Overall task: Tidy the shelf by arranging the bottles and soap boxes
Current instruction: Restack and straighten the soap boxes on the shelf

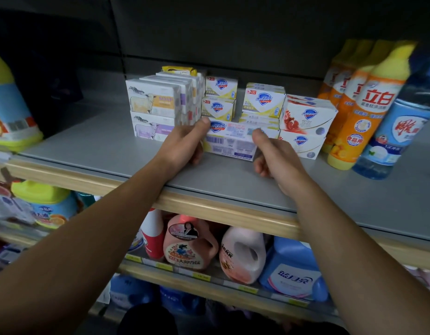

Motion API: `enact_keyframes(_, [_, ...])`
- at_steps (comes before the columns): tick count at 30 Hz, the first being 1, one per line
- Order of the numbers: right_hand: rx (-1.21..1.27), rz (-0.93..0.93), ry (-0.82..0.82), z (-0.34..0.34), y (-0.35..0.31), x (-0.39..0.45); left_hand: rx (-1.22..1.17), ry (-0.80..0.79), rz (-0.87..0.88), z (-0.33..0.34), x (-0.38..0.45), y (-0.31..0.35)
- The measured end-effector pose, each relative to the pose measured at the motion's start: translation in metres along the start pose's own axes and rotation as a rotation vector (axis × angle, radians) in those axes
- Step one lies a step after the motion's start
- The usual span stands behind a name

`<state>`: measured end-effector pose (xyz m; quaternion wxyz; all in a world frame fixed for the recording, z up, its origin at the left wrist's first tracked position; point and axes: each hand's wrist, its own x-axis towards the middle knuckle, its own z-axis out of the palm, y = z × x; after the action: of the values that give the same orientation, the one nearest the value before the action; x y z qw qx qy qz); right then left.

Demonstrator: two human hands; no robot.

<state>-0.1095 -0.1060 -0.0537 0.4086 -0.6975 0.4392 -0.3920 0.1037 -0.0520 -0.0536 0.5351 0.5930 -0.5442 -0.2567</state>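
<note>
White-and-yellow cardboard soap box on grey shelf, left hand gripping its 9 o'clock end, right hand its 3 o'clock end, fingers curled

A single wide-angle head view looks forward and down from close range onto the grey shelf board with pale wooden front edge, lower shelves beneath.
</note>
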Motion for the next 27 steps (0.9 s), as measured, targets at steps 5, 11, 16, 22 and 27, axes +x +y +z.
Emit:
enact_keyframes(5, [-0.016,0.001,0.007,0.002,-0.002,-0.001,0.027,0.006,0.005,0.000,-0.002,0.002])
enact_keyframes(11, [0.128,-0.048,-0.058,0.003,0.000,-0.003,-0.237,-0.040,0.051,0.001,0.001,-0.002])
enact_keyframes(16, [0.064,-0.049,0.017,0.005,0.004,0.001,-0.233,-0.056,0.148,0.001,-0.004,0.000])
enact_keyframes(22, [0.095,-0.147,-0.016,0.005,0.010,0.003,-0.346,-0.103,0.095,0.001,-0.008,0.006])
enact_keyframes(27, [-0.030,-0.163,-0.005,0.004,0.007,0.001,-0.355,-0.108,0.115,-0.001,-0.005,0.001])
